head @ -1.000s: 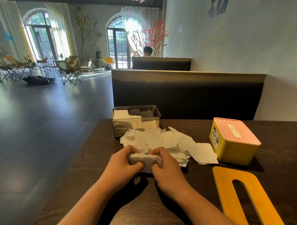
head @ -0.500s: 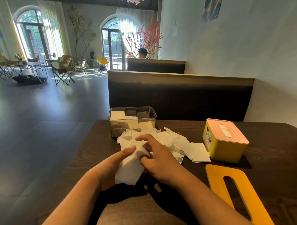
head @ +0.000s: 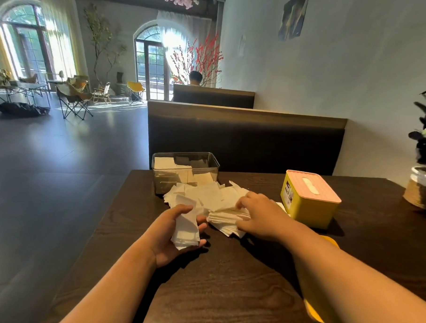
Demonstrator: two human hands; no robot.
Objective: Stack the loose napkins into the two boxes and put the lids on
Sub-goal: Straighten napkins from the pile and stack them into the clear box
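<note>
Napkins [head: 210, 195], white paper squares, are lying in a loose heap on the dark wooden table [head: 226, 284], just beyond both hands. I'm watching the left hand [head: 172, 232] holding a small wad of folded white napkins [head: 185, 229], fingers and thumb curling round it, a little above the tabletop. Right hand [head: 260, 217] is reaching into the heap just to the right of the left one, fingers bending over a neater stack of napkins [head: 226, 221] with the thumb pressing its near edge, so it's gripping that stack, as far as I'm seeing. Beyond the left hand, touching the heap's far side, the clear plastic rectangular box [head: 185, 165] is standing open with napkins inside. Just right of the right hand, the yellow box [head: 307, 204] is wearing its pink slotted lid [head: 313, 186]. Behind the right forearm, the flat yellow lid [head: 322, 312] is lying mostly hidden.
</note>
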